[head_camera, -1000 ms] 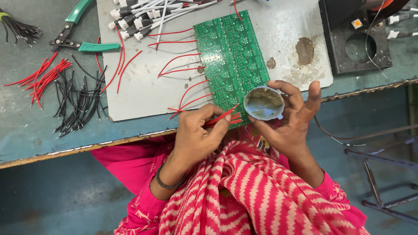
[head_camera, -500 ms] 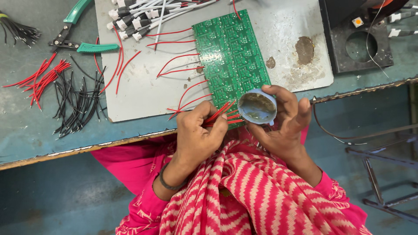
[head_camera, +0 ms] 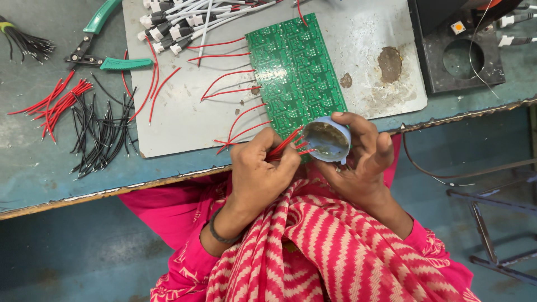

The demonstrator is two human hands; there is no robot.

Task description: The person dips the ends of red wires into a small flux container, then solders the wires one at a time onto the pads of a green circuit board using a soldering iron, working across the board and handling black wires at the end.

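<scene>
My left hand (head_camera: 262, 168) pinches a small bundle of short red wires (head_camera: 286, 144), their tips pointing into a small round blue tin (head_camera: 327, 140) of brownish paste. My right hand (head_camera: 362, 162) cups that tin from the right, just over the near table edge. A long green circuit board (head_camera: 295, 70) lies on a grey mat (head_camera: 358, 39) behind the hands, with several red wires (head_camera: 224, 89) fanning out from its left side.
Loose red wires (head_camera: 59, 103) and black wires (head_camera: 100, 134) lie in piles at the left. Green-handled cutters (head_camera: 106, 61) sit above them. White connectors with wires (head_camera: 184, 19) rest at the top. A dark metal stand (head_camera: 461, 59) occupies the right corner.
Both hands with the tin and red wires have shifted slightly left and toward me. The wire tips now sit at the tin's rim.
</scene>
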